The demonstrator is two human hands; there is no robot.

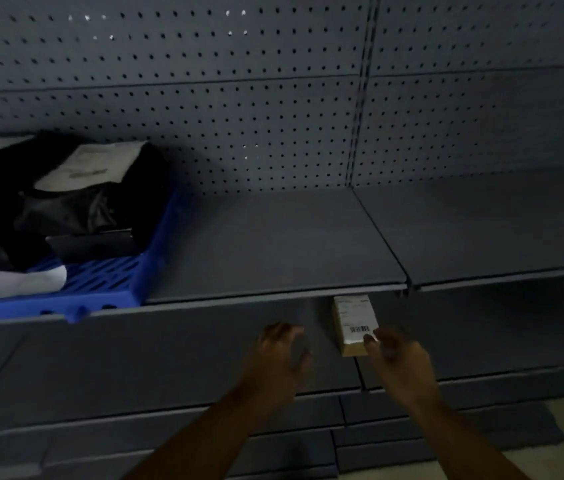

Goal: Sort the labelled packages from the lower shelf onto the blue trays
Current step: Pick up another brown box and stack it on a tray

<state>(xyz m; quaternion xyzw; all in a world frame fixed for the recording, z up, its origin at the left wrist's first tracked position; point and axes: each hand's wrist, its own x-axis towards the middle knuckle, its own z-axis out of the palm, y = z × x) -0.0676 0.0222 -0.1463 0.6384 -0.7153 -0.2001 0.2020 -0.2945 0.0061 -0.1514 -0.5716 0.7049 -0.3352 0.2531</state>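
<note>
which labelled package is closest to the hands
The small tan box on the lower shelf, beside the right hand; the black bags lie in the blue tray.

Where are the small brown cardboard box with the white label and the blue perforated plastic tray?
small brown cardboard box [355, 318]: head view, on its white label.
blue perforated plastic tray [107, 275]: head view, on its bare slotted floor.
</note>
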